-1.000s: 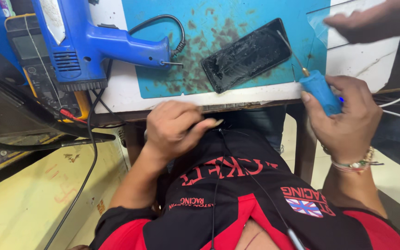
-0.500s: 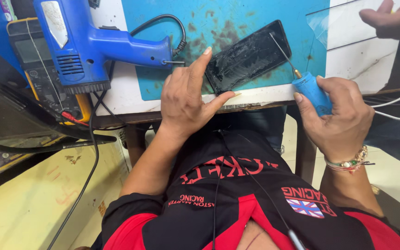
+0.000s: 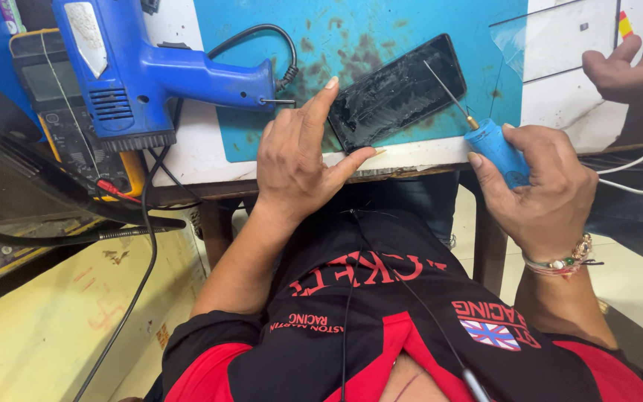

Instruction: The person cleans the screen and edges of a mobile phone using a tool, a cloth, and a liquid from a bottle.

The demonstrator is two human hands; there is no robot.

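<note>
A black phone (image 3: 400, 93) with a scuffed, smeared face lies tilted on a stained blue mat (image 3: 411, 30). My left hand (image 3: 299, 160) pinches the phone's near-left corner between forefinger and thumb. My right hand (image 3: 541, 186) grips the blue handle of a thin-bladed screwdriver (image 3: 496, 145). Its metal shaft reaches up over the phone's right part, the tip near the phone's face.
A blue hot-air gun (image 3: 150, 74) lies at the left of the white bench, its cord looping behind. A yellow-edged multimeter (image 3: 61, 112) sits further left. Another person's hand (image 3: 630, 71) rests at the upper right near a clear film sheet (image 3: 560, 45). White cables trail right.
My left hand rose from my lap to the bench edge and took hold of the phone's corner. My right hand brought the screwdriver up so its shaft lies over the phone.
</note>
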